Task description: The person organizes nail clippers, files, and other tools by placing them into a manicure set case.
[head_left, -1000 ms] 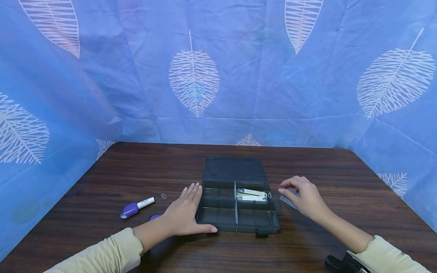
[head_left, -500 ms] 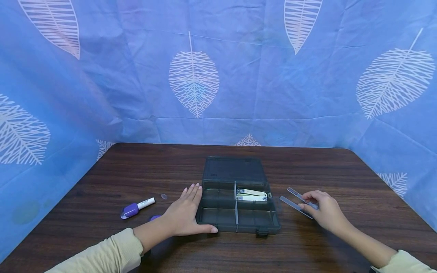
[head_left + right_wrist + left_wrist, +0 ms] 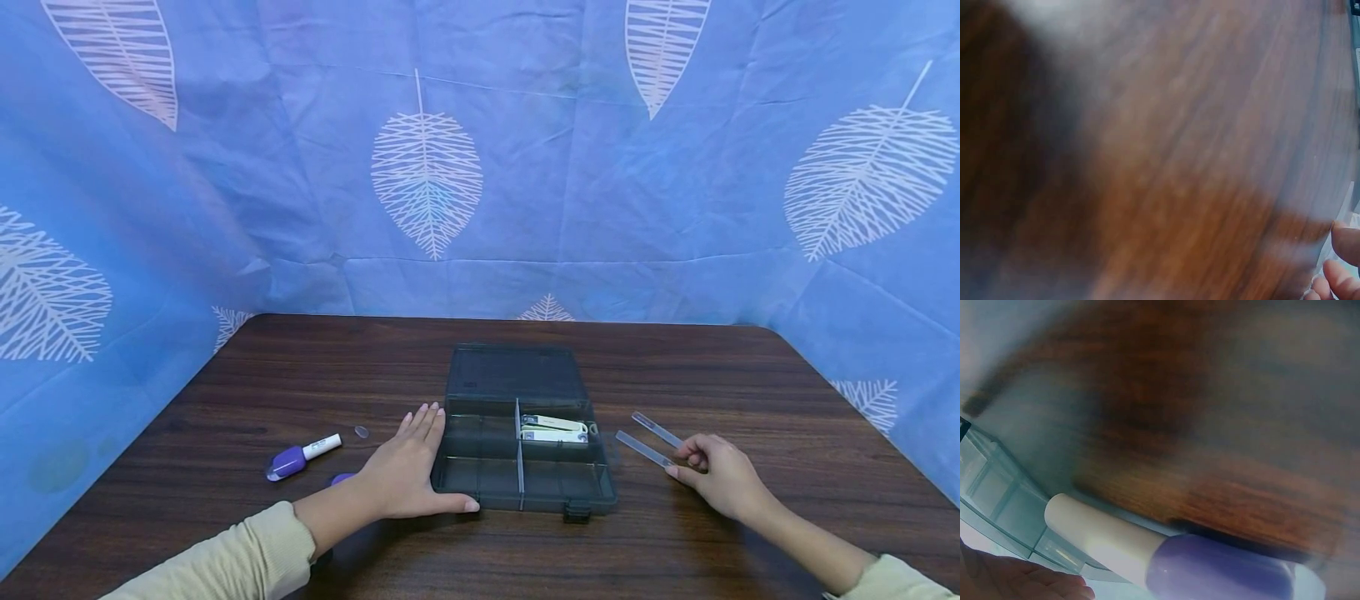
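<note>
A dark translucent compartment box lies with its lid swung back. Two pale nail clippers lie in its back right compartment. My left hand, fingers straight, rests against the box's left side, thumb at the front edge. Right of the box, two narrow clear plastic strips lie side by side, a nearer strip and a farther strip. My right hand pinches the nearer strip's right end, with curled fingers beside the farther one. In the right wrist view, thumb and fingertips meet at a clear edge.
A purple nail polish bottle with a white cap lies left of my left hand, near a small clear oval piece. Another purple nail polish bottle lies beside my left wrist, mostly hidden in the head view. Blue leaf-print cloth surrounds the table.
My right hand has moved right and toward me from beside the box to the strips' near ends, uncovering more of both strips. The left hand and box have stayed put.
</note>
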The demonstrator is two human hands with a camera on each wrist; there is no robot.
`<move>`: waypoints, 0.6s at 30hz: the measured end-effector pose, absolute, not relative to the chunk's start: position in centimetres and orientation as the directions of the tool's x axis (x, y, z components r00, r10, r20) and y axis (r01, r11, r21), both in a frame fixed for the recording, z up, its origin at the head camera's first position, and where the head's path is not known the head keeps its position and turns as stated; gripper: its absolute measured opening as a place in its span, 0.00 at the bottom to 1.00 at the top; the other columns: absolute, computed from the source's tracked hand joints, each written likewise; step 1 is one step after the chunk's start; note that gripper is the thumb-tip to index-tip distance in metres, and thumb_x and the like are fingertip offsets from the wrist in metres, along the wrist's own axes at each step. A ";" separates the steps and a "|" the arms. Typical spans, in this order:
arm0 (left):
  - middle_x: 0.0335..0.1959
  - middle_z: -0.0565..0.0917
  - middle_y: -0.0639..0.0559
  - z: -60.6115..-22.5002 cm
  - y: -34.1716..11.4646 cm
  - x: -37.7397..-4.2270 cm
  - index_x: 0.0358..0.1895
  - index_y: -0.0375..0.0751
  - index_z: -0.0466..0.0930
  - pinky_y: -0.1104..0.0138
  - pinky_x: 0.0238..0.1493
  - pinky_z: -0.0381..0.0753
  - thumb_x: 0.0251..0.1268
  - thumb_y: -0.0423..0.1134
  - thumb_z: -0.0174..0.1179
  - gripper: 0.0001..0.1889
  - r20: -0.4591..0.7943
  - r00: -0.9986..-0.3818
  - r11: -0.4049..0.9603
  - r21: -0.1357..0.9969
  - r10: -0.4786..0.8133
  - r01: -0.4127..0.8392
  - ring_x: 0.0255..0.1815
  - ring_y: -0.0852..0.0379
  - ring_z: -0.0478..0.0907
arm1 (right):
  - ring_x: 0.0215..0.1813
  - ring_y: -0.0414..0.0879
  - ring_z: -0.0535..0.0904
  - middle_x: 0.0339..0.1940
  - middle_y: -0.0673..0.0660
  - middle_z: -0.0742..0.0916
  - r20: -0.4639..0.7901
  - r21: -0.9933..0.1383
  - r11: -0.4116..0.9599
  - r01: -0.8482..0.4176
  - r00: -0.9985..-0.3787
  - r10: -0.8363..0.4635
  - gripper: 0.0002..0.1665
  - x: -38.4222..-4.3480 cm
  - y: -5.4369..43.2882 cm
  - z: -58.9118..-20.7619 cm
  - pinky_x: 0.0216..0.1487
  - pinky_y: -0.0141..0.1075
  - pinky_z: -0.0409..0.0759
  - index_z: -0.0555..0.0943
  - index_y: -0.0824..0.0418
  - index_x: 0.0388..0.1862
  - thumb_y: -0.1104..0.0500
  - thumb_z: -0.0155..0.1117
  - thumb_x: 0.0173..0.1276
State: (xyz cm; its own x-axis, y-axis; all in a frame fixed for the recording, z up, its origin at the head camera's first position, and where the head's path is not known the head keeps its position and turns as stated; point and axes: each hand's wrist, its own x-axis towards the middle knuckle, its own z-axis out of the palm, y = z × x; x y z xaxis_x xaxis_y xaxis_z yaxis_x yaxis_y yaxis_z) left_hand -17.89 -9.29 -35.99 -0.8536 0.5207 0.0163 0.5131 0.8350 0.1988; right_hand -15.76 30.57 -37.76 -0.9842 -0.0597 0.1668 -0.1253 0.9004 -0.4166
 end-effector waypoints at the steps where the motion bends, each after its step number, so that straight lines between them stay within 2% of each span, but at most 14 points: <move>1: 0.73 0.52 0.35 -36.0 -9.3 -17.9 0.71 0.30 0.49 0.51 0.72 0.53 0.46 0.77 0.51 0.60 0.016 -0.853 0.835 0.198 0.521 0.514 0.75 0.41 0.48 | 0.29 0.40 0.64 0.28 0.52 0.74 0.162 -0.418 0.900 -0.122 -0.985 -0.058 0.11 -15.8 30.6 -37.8 0.28 0.29 0.64 0.77 0.67 0.33 0.61 0.68 0.56; 5: 0.73 0.52 0.35 -36.0 -9.3 -17.9 0.71 0.30 0.48 0.51 0.72 0.52 0.46 0.77 0.51 0.60 0.016 -0.852 0.834 0.197 0.523 0.515 0.75 0.41 0.47 | 0.28 0.38 0.64 0.27 0.52 0.74 0.167 -0.419 0.898 -0.135 -0.983 -0.071 0.10 -15.8 30.5 -37.9 0.27 0.29 0.64 0.76 0.65 0.30 0.61 0.67 0.57; 14: 0.73 0.52 0.34 -35.9 -9.3 -17.8 0.71 0.29 0.49 0.51 0.72 0.53 0.46 0.76 0.51 0.60 0.018 -0.851 0.832 0.201 0.526 0.518 0.75 0.40 0.48 | 0.29 0.41 0.64 0.25 0.51 0.74 0.181 -0.378 0.911 -0.163 -0.978 -0.100 0.08 -15.6 30.0 -37.8 0.30 0.31 0.62 0.73 0.63 0.26 0.64 0.65 0.58; 18: 0.72 0.52 0.34 -35.9 -9.3 -17.8 0.71 0.29 0.49 0.51 0.72 0.53 0.46 0.76 0.51 0.60 0.021 -0.849 0.831 0.196 0.528 0.521 0.75 0.40 0.48 | 0.26 0.41 0.64 0.24 0.51 0.74 0.165 -0.382 0.911 -0.154 -0.982 -0.096 0.08 -15.6 29.9 -37.5 0.27 0.30 0.62 0.73 0.64 0.26 0.64 0.64 0.59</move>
State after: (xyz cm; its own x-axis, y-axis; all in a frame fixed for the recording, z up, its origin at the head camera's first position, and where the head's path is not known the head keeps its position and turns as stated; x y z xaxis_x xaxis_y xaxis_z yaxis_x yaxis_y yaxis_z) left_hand -17.82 -9.27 -35.87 -0.8491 0.5278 0.0211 0.5212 0.8307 0.1959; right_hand -15.63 29.88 -37.47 -0.9815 -0.0965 0.1654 -0.1540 0.9111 -0.3823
